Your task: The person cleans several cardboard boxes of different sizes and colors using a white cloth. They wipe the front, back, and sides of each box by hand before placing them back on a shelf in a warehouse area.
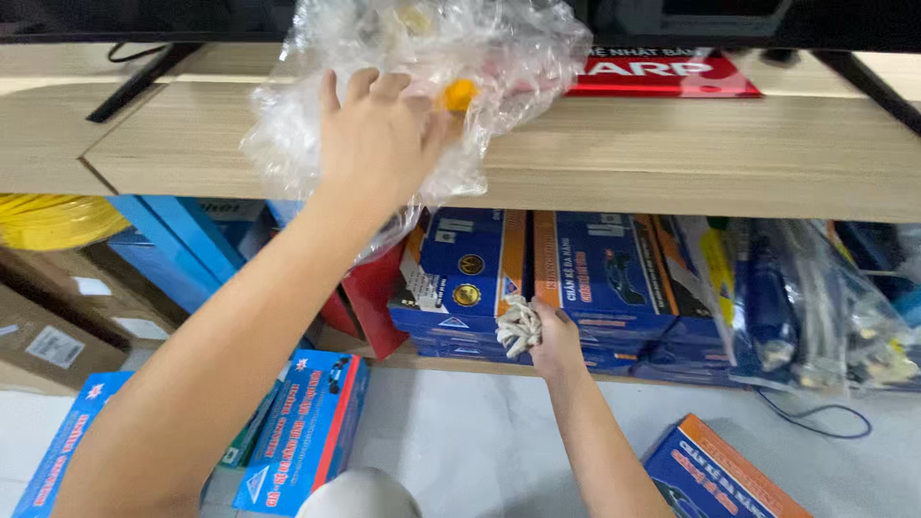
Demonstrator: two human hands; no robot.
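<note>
From the head camera, the left hand (379, 134) presses spread fingers on a crumpled clear plastic bag (422, 77) lying on the wooden shelf (672, 153). Below, the right hand (554, 338), its grip closed around a small white bundle (519, 326), sits just before stacked blue boxes (537, 278).

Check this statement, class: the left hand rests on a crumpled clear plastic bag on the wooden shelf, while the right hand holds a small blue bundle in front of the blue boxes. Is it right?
Not quite. In the head view the bundle in the right hand is whitish, not blue. The rest stands: the left hand rests on the crumpled clear plastic bag on the wooden shelf, and the bundle is in front of the blue boxes.
</note>
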